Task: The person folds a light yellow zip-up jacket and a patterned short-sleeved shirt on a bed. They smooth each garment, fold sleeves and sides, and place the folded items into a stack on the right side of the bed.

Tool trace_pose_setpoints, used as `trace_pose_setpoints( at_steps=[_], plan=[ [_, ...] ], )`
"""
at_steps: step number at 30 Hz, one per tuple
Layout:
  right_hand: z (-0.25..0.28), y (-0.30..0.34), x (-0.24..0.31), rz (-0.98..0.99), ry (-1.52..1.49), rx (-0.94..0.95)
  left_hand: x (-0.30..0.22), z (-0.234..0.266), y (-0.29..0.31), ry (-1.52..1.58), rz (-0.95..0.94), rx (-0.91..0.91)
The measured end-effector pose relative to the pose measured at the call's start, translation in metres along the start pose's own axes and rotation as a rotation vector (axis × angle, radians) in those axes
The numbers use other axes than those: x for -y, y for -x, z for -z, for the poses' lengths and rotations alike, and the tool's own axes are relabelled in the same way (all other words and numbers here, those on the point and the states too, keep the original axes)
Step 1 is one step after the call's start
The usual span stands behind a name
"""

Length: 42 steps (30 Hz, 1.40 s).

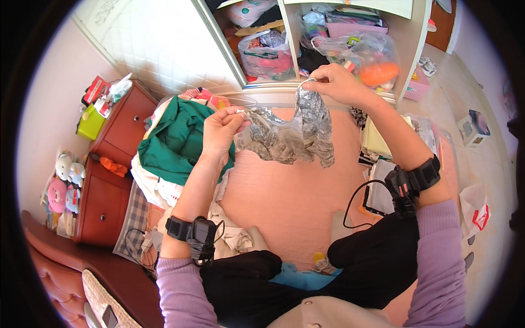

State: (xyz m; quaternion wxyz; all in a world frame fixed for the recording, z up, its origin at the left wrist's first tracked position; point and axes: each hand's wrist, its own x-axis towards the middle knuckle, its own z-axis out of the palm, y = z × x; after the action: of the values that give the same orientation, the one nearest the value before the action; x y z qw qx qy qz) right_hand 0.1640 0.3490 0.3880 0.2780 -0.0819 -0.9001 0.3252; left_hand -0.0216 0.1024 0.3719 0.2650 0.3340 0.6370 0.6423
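Stretched between my two hands is a thin, grey-and-silver patterned piece of fabric (pixel 314 128), its upper edge dipping in the middle and its lower part hanging loose. My left hand (pixel 221 130) pinches one upper corner. Higher up, my right hand (pixel 334 85) grips the other corner by a pale, cord-like edge. The exact kind of item cannot be made out. Below it spreads a pink bed sheet (pixel 279 213). Beside my left hand lies a heap of clothes with a dark green garment (pixel 178 147) on top.
Folded clothes (pixel 380 139) are stacked on the right. An open wardrobe (pixel 291 35) with stuffed plastic bags stands ahead. Left are red-brown drawers (pixel 117 139) and plush toys (pixel 61 186). A white bag (pixel 474 208) and a small box (pixel 474 128) sit on the floor.
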Motion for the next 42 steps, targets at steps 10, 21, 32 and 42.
trace_pose_setpoints(
  at_steps=[10,21,32,42],
  plan=[
    [0.011,0.014,0.024,-0.167,-0.274,0.253,0.001,-0.007,-0.002,-0.163,-0.164,0.044],
    [0.002,0.011,0.023,0.026,-0.147,0.368,0.000,-0.010,0.002,-0.199,-0.167,0.213],
    [-0.005,0.010,0.027,0.394,0.015,0.191,0.002,-0.031,0.014,-0.061,0.087,0.214],
    [-0.009,0.011,0.042,0.065,-0.254,0.471,0.010,-0.043,0.015,0.088,0.090,0.348]
  ],
)
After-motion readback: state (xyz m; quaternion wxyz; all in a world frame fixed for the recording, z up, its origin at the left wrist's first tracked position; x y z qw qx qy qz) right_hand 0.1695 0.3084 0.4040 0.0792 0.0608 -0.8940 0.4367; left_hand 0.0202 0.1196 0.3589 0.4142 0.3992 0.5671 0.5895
